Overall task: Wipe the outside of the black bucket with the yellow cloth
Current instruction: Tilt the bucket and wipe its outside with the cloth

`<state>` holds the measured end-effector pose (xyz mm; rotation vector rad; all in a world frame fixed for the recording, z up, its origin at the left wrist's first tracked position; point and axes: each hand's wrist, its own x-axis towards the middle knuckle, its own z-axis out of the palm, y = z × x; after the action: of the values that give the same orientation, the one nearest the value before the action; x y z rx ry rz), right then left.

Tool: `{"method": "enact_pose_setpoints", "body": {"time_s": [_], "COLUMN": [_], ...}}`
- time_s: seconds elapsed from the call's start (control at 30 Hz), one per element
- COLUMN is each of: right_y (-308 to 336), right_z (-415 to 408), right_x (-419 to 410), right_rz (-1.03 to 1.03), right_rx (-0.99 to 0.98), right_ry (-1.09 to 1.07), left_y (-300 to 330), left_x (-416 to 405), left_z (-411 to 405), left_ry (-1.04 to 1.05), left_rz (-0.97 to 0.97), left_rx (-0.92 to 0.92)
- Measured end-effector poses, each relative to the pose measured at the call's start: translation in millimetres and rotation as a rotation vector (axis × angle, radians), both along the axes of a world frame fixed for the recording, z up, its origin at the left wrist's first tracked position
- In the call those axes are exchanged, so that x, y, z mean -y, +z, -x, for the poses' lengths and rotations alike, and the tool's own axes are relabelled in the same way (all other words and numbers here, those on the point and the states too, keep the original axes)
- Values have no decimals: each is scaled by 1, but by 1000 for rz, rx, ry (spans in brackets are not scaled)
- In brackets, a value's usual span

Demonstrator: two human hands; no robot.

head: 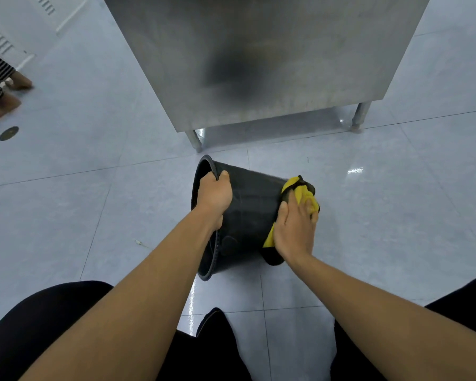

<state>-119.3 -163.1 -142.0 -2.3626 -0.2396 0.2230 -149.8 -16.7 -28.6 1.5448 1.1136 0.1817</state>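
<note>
The black bucket [252, 207] lies on its side on the tiled floor, mouth to the left and bottom to the right. My left hand [214, 192] grips its rim at the top, fingers hooked inside the mouth. My right hand [296, 229] presses the yellow cloth [304, 192] flat against the bucket's bottom end. The cloth drapes over that end and a yellow strip shows below my thumb. Part of the bucket's base is hidden by the cloth and my hand.
A stainless steel cabinet [259, 64] on short legs [194, 140] stands just behind the bucket. Another person's bare feet [6, 103] are at the far left near a floor drain [8, 133]. My knees in black trousers [47, 325] frame the bottom of the view.
</note>
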Motion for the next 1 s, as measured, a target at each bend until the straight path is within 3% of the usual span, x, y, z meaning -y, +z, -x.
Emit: {"method": "enact_pose_setpoints", "body": {"time_s": [0.2, 0.33, 0.53, 0.7, 0.87, 1.0], "right_y": [40, 32, 9, -2, -2, 8], "right_z": [41, 30, -12, -27, -19, 0], "right_x": [-43, -31, -3, 12, 12, -1], "right_rz": [-219, -128, 54, 91, 17, -93], "right_rx": [284, 311, 131, -65, -33, 155], "right_ry": [353, 428, 142, -98, -296, -150], "left_y": [-3, -7, -8, -12, -14, -13], "left_x": [-1, 1, 1, 1, 1, 3], "left_z": [-1, 4, 6, 4, 6, 4], "left_ry": [31, 12, -2, 25, 29, 61], "left_rz": [-11, 9, 21, 41, -41, -46], "left_rx": [27, 8, 6, 23, 28, 51]}}
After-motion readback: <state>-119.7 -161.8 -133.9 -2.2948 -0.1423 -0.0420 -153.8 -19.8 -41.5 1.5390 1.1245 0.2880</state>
